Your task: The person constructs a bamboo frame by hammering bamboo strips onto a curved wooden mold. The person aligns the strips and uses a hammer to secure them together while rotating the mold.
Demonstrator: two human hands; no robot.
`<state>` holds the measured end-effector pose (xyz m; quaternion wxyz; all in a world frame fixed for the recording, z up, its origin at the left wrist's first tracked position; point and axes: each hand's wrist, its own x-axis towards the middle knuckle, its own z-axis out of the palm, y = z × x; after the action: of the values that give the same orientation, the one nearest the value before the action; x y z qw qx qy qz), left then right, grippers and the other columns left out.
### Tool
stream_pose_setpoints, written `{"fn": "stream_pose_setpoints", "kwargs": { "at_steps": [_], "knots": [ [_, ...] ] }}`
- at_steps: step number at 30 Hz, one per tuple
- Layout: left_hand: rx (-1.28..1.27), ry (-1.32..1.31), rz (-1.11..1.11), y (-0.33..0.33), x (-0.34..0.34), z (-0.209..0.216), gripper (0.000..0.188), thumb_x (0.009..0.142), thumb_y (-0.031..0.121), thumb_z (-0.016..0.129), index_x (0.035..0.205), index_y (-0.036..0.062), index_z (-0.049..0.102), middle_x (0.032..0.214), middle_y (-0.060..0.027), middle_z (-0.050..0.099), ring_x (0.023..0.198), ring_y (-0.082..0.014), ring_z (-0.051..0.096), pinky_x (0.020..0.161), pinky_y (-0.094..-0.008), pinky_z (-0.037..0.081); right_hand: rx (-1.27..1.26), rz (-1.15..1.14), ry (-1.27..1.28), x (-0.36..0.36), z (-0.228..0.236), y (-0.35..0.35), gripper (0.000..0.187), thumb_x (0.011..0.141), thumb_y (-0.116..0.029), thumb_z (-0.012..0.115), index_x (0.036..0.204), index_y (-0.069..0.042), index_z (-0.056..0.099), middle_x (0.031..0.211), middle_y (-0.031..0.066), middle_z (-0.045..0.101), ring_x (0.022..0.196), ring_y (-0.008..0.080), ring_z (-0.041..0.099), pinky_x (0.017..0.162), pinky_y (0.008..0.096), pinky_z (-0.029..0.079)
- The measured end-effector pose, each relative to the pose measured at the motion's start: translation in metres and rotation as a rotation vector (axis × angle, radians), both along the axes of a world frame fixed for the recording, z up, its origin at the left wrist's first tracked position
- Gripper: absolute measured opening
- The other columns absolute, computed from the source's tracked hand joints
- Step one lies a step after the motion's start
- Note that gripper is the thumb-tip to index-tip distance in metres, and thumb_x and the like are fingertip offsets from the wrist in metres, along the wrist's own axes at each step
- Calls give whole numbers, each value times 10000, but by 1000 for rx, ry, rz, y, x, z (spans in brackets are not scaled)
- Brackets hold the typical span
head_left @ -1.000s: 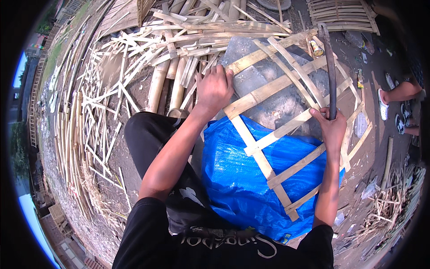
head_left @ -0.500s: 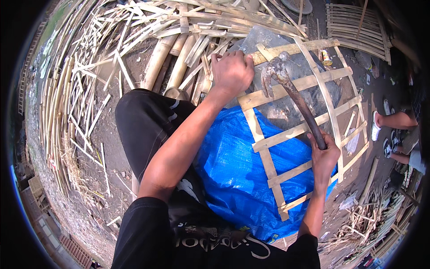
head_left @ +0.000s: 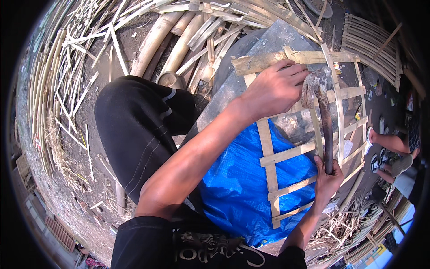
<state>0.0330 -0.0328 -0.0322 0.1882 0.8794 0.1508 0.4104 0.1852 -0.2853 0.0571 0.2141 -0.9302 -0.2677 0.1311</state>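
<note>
Hammer (head_left: 327, 125) held upright over a bamboo lattice (head_left: 286, 154), both hands in close

Taking the middle of the lattice as the dial's centre, with 12 away from the wearer, the right hand (head_left: 329, 179) sits at 5 o'clock, closed around the lower end of the hammer's dark handle. The rusty head points to 12, just beside the fingers of the left hand (head_left: 280, 87); whether they touch cannot be told. That left hand lies at 11, its fingers half curled over the upper slats; what it grips, if anything, is hidden. A thin strip (head_left: 317, 130) runs up just left of the handle, from beside the right thumb.

The lattice lies over a grey slab (head_left: 273, 38) toward 12 and a blue sheet (head_left: 237, 179) toward 8. Its top slat juts past the left side at 11, its left side slat ends low at 7, and the open squares between slats show sheet and slab beneath.

The left forearm crosses the room toward 8, and a dark trouser knee (head_left: 139, 121) bounds it at 9. Thick bamboo poles (head_left: 156, 42) lie at 10, well apart from the lattice. At 1 stands a slatted rack (head_left: 371, 47); at 3, a band of dirt separates the lattice's right edge from another person's legs (head_left: 387, 140).
</note>
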Motion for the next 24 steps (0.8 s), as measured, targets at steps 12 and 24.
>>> {"fn": "stream_pose_setpoints", "kwargs": {
  "at_steps": [12,24],
  "knots": [
    [-245,50,-9,-27,18,1,390,940,356,645,1193,62,687,1284,-139,655,1311,-284,549,1245,-510,270,-35,-49,-35,-7,3,5,388,794,-176,896,685,-17,559,616,-63,404,615,70,313,556,253,261],
    [-541,191,-200,-28,14,-1,473,955,395,633,1315,88,644,1443,-122,577,1396,-288,483,1265,-514,183,-165,-71,-33,-17,13,10,268,788,-136,891,775,8,665,617,-66,434,599,58,331,530,261,263]
  ]
}}
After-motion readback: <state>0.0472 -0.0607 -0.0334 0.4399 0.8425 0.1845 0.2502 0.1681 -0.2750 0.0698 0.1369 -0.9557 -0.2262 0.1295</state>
